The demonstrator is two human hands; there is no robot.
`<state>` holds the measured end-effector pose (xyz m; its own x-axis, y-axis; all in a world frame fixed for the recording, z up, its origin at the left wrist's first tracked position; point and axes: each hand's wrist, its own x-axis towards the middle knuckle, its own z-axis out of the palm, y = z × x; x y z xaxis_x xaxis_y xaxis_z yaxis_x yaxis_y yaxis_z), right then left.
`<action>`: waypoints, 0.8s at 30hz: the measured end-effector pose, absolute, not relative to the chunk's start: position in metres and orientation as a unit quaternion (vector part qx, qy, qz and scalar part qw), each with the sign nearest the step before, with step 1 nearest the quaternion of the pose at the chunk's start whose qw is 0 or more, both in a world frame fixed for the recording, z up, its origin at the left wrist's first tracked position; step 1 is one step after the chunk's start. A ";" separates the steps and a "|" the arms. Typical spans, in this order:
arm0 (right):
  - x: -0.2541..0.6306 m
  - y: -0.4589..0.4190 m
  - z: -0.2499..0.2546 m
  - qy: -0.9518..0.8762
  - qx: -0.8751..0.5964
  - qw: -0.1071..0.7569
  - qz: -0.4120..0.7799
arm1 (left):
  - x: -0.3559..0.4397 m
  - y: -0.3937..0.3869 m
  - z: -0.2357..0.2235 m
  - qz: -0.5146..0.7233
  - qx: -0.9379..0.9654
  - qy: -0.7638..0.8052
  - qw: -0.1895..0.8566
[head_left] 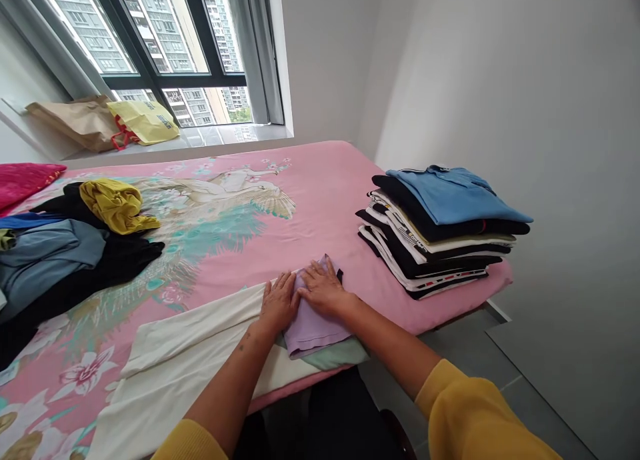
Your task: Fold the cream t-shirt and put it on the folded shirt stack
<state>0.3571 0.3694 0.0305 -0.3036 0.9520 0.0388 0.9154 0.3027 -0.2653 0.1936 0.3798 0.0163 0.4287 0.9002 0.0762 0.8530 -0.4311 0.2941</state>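
My left hand [280, 303] lies flat at the left edge of a folded lavender garment [313, 332], partly over the cream cloth beside it. Fingers spread, my right hand [323, 288] presses on the upper part of the same garment. Both hands are open, their thumbs close together. Under the lavender piece, a pale green cloth [340, 353] sticks out toward the bed's front edge. The long cream cloth [175, 353] stretches away to the lower left and also shows beneath the pile. A small black bit peeks out near my right fingers.
A tall stack of folded clothes [435, 237] stands on the pink bedspread [320, 200] by the right wall. Loose clothes [60, 247] are heaped at the left. Paper bag [75, 123] and yellow bag [147, 121] rest on the windowsill.
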 end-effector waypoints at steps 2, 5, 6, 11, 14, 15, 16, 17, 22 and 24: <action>0.367 0.373 0.024 -0.724 -0.678 0.043 0.116 | 0.194 0.377 0.012 0.094 0.837 0.531 0.088; 0.392 0.376 0.022 -0.619 -0.778 0.048 0.097 | 0.195 0.373 0.008 0.095 0.842 0.526 0.066; 0.396 0.375 0.024 -0.616 -0.781 0.067 0.080 | 0.195 0.372 0.008 0.096 0.842 0.527 0.061; 0.388 0.366 0.030 -0.774 -0.625 0.080 0.061 | 0.196 0.371 0.008 0.090 0.840 0.532 0.052; 0.389 0.365 0.023 -0.718 -0.687 0.026 0.113 | 0.195 0.370 0.008 0.087 0.838 0.536 0.051; 0.392 0.365 0.020 -0.670 -0.733 0.023 0.118 | 0.194 0.370 0.008 0.085 0.838 0.537 0.052; 0.396 0.364 0.019 -0.631 -0.768 0.033 0.109 | 0.194 0.369 0.008 0.083 0.837 0.539 0.054; 0.399 0.363 0.018 -0.612 -0.784 0.052 0.089 | 0.194 0.369 0.008 0.080 0.836 0.540 0.057; 0.383 0.345 0.024 -0.742 -0.662 0.103 0.037 | 0.197 0.369 0.010 0.073 0.833 0.543 0.078; 0.369 0.336 0.025 -0.761 -0.639 0.099 0.038 | 0.193 0.371 0.013 0.072 0.836 0.535 0.097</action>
